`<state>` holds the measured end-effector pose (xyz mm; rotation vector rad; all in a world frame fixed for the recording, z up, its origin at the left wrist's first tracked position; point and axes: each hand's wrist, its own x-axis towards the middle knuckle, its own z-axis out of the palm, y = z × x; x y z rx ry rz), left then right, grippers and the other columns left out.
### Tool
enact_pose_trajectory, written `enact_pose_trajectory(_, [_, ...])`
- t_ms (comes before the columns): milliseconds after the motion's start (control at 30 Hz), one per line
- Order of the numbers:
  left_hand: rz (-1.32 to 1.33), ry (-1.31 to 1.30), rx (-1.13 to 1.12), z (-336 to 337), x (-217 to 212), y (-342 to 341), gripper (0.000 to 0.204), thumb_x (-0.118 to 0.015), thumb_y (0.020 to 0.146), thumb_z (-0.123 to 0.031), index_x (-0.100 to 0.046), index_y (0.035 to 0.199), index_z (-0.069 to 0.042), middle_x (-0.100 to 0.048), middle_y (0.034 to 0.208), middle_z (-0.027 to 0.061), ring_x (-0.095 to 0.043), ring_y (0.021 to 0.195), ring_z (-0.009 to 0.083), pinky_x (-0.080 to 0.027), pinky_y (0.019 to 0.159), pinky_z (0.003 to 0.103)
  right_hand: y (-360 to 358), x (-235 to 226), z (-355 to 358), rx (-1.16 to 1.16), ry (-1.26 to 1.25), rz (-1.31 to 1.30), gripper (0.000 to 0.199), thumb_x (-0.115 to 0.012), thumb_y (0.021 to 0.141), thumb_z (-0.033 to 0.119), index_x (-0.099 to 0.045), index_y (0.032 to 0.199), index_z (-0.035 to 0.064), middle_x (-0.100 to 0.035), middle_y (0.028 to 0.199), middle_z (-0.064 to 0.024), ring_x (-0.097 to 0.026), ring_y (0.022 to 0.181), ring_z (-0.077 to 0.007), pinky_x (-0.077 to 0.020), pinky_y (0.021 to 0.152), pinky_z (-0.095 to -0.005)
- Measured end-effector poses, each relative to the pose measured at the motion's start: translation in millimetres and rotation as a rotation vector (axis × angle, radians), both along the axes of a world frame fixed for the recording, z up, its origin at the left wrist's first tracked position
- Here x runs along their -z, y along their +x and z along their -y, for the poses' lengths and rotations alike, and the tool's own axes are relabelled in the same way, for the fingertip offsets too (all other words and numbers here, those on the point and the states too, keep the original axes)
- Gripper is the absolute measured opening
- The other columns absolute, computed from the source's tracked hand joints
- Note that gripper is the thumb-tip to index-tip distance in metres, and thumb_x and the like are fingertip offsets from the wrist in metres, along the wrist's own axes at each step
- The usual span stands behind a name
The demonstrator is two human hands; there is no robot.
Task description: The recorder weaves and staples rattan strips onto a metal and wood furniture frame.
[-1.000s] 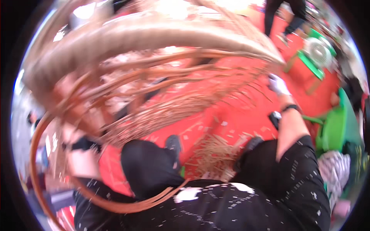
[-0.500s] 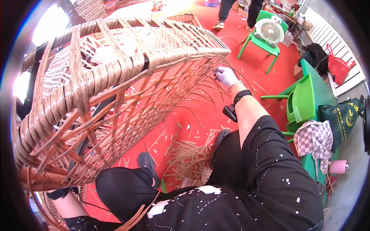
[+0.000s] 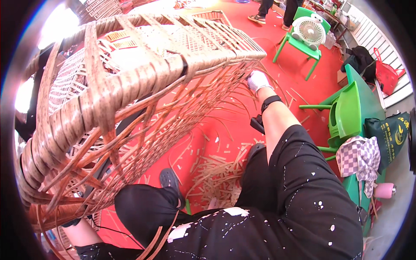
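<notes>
A large brown wicker piece [image 3: 125, 93] with a thickly wrapped rim and an open lattice of strands stands tilted on my left, against my left knee. At its far right corner is my right hand [image 3: 258, 81] in a white glove. Its fingers are curled in against the woven edge, and what they pinch is too small to make out. Loose strand ends [image 3: 236, 102] hang out below that edge. My left forearm [image 3: 82, 234] reaches behind the wicker at the lower left, where the lattice hides the hand and its fingers.
Cut strips [image 3: 216, 177] lie heaped on the red floor [image 3: 208, 138] between my feet. To the right are a green chair [image 3: 342, 112], a checked cloth [image 3: 359, 158] and a pink flask [image 3: 384, 190]. A white fan [image 3: 309, 33] sits on another green chair; a person's legs [image 3: 291, 13] stand beyond.
My right hand has shifted slightly right and up along the wicker's edge, with its fingers now more turned inward. The wicker's rim looks a little nearer. The person behind has moved slightly right.
</notes>
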<state>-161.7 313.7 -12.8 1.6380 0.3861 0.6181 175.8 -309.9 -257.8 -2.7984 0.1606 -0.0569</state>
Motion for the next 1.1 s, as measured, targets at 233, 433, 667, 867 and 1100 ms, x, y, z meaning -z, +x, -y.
enact_pose_trajectory(233, [0.005, 0.020, 0.048, 4, -20, 27, 0.045, -0.055, 0.096, -0.040, -0.055, 0.121, -0.004, -0.064, 0.087, 0.0066, -0.062, 0.070, 0.0146, -0.053, 0.066, 0.026, 14, 1, -5, 0.073, 0.007, 0.006, 0.025, -0.056, 0.085, 0.022, -0.071, 0.092, 0.0035, -0.066, 0.101, -0.0223, -0.063, 0.097, -0.0373, -0.0496, 0.085, -0.0441])
enact_pose_trajectory(433, [0.030, 0.025, 0.112, 21, -41, 43, 0.044, -0.055, 0.096, -0.040, -0.055, 0.122, -0.004, -0.065, 0.089, 0.0071, -0.063, 0.071, 0.0149, -0.053, 0.067, 0.026, -1, -6, 5, 0.029, 0.006, 0.105, 0.027, -0.061, 0.088, 0.028, -0.071, 0.079, 0.0049, -0.069, 0.077, -0.0174, -0.067, 0.062, -0.0299, -0.0538, 0.065, -0.0401])
enact_pose_trajectory(667, [0.069, 0.391, 0.710, 69, -90, 155, 0.046, -0.046, 0.098, -0.046, -0.060, 0.103, -0.003, -0.056, 0.064, -0.0025, -0.049, 0.051, 0.0053, -0.040, 0.047, 0.017, -67, -63, 66, 0.320, 0.663, -0.290, 0.019, -0.064, 0.087, 0.018, -0.068, 0.082, -0.0003, -0.066, 0.070, -0.0148, -0.064, 0.056, -0.0237, -0.0529, 0.055, -0.0351])
enact_pose_trajectory(867, [-0.039, 0.325, 0.928, 149, -130, 145, 0.050, -0.047, 0.096, -0.053, -0.056, 0.084, -0.006, -0.045, 0.056, -0.0057, -0.037, 0.044, 0.0020, -0.026, 0.039, 0.018, -154, -207, 29, -0.030, 0.843, 0.353, 0.022, -0.065, 0.090, 0.021, -0.068, 0.097, -0.0001, -0.065, 0.073, -0.0011, -0.059, 0.062, -0.0076, -0.0467, 0.055, -0.0214])
enact_pose_trajectory(1100, [-0.051, 0.413, 1.163, 233, -136, 143, 0.047, -0.053, 0.093, -0.054, -0.056, 0.075, -0.011, -0.039, 0.057, -0.0083, -0.031, 0.046, 0.0008, -0.022, 0.041, 0.019, -254, -309, -74, -0.409, 1.442, 0.471, 0.068, -0.035, 0.099, 0.055, -0.054, 0.125, -0.0047, -0.064, 0.115, -0.0111, -0.061, 0.103, -0.0184, -0.0452, 0.093, -0.0335])
